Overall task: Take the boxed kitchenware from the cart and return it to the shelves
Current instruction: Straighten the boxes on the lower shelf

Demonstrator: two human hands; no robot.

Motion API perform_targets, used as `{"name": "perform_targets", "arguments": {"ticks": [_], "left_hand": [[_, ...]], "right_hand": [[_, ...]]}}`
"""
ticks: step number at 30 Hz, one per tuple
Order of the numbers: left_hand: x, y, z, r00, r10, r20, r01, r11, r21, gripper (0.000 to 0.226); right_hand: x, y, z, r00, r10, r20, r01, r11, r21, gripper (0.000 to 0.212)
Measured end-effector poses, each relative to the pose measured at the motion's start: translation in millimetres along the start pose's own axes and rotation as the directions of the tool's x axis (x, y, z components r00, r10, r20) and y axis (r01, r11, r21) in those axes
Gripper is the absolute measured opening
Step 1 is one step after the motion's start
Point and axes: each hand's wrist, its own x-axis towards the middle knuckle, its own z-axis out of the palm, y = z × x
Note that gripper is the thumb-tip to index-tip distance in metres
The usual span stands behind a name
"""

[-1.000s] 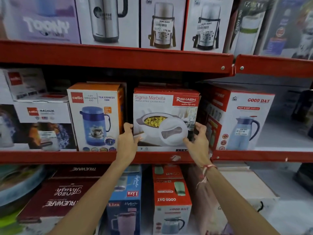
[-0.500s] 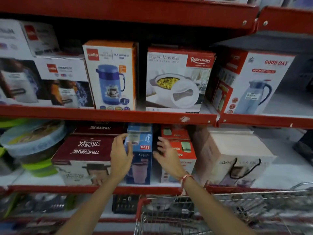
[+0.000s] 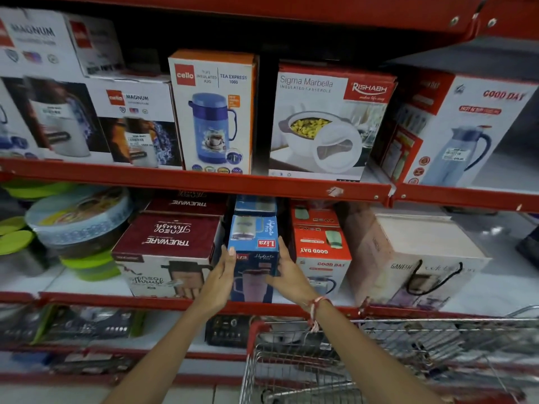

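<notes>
A blue Liza box (image 3: 254, 259) stands on the lower red shelf (image 3: 186, 303), between a maroon Trueware box (image 3: 172, 252) and a red Good Day box (image 3: 320, 255). My left hand (image 3: 218, 282) presses flat on its left side and my right hand (image 3: 288, 277) on its right side, so both grip it. On the shelf above stands the white Sigma Marbella casserole box (image 3: 326, 123), with no hand on it. The wire cart (image 3: 379, 360) with a red handle sits at the bottom right.
A Cello jug box (image 3: 213, 112) and Magnum boxes (image 3: 131, 121) fill the upper shelf's left; a Good Day jug box (image 3: 455, 132) stands to the right. A pale Ganesh box (image 3: 414, 260) and stacked green-lidded containers (image 3: 78, 228) flank the lower shelf.
Both hands let go of the Sigma Marbella box on the upper shelf, dropped to the lower shelf and closed on the sides of the blue Liza box. The view tilted down and the cart appeared.
</notes>
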Motion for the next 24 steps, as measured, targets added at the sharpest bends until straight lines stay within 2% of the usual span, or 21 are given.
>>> {"name": "perform_targets", "arguments": {"ticks": [2, 3, 5, 6, 7, 9, 10, 12, 14, 16, 18, 20, 21, 24], "left_hand": [[-2.9, -1.0, 5.9, 0.996, 0.014, -0.094, -0.015, 1.000, -0.009, 0.062], [-4.9, -2.2, 10.2, 0.979, 0.039, -0.200, -0.041, 0.999, -0.006, 0.058], [-5.9, -11.2, 22.2, 0.905, 0.024, -0.425, -0.033, 0.999, -0.013, 0.043], [-7.1, -13.9, 29.6, 0.889, -0.056, -0.455, 0.032, 0.998, -0.060, 0.038], [-8.4, -18.1, 38.3, 0.904, -0.155, -0.399, 0.118, 0.986, -0.116, 0.034], [-12.2, -19.5, 58.0, 0.951, -0.273, -0.143, 0.247, 0.953, -0.177, 0.029], [-14.1, -15.4, 67.6, 0.963, -0.269, -0.029, 0.261, 0.951, -0.166, 0.028], [-12.3, -1.1, 85.5, 0.980, -0.179, 0.082, 0.187, 0.976, -0.111, 0.034], [-5.3, 17.5, 100.8, 0.985, -0.126, 0.114, 0.137, 0.986, -0.093, 0.044], [5.7, 28.5, 112.8, 0.981, -0.121, 0.149, 0.133, 0.989, -0.069, 0.051], [15.6, 31.7, 120.6, 0.971, -0.142, 0.190, 0.161, 0.983, -0.084, 0.066], [21.8, 31.0, 124.2, 0.966, -0.133, 0.221, 0.167, 0.975, -0.144, 0.087], [22.0, 30.7, 124.7, 0.968, -0.125, 0.220, 0.166, 0.970, -0.179, 0.090], [23.6, 24.1, 125.1, 0.962, -0.156, 0.225, 0.211, 0.946, -0.247, 0.104]], "right_hand": [[0.0, -2.0, -3.7, 1.000, 0.009, 0.000, -0.009, 1.000, 0.000, 0.101], [0.2, -2.1, -7.1, 1.000, 0.017, -0.022, -0.017, 1.000, 0.008, 0.096], [-2.0, 0.0, -17.9, 0.987, 0.043, -0.153, -0.038, 0.999, 0.036, 0.082], [-4.5, 4.5, -24.7, 0.965, 0.049, -0.256, -0.045, 0.999, 0.023, 0.075], [-7.1, 11.3, -31.9, 0.932, 0.053, -0.358, -0.054, 0.999, 0.009, 0.069], [-12.2, 28.4, -47.3, 0.860, 0.091, -0.502, -0.078, 0.996, 0.047, 0.063], [-15.6, 35.5, -55.2, 0.833, 0.126, -0.538, -0.099, 0.992, 0.079, 0.062], [-20.2, 48.5, -70.8, 0.802, 0.185, -0.567, -0.163, 0.983, 0.090, 0.070], [-22.4, 59.7, -83.5, 0.823, 0.257, -0.507, -0.226, 0.966, 0.124, 0.083], [-20.9, 69.0, -89.6, 0.853, 0.353, -0.383, -0.287, 0.932, 0.220, 0.087], [-20.9, 75.9, -93.5, 0.865, 0.397, -0.309, -0.340, 0.914, 0.221, 0.078], [-23.5, 78.4, -98.1, 0.888, 0.351, -0.298, -0.313, 0.935, 0.169, 0.063], [-25.4, 78.3, -100.3, 0.896, 0.333, -0.293, -0.297, 0.941, 0.162, 0.058], [-36.4, 77.1, -104.6, 0.909, 0.324, -0.264, -0.276, 0.940, 0.203, 0.060]]}}
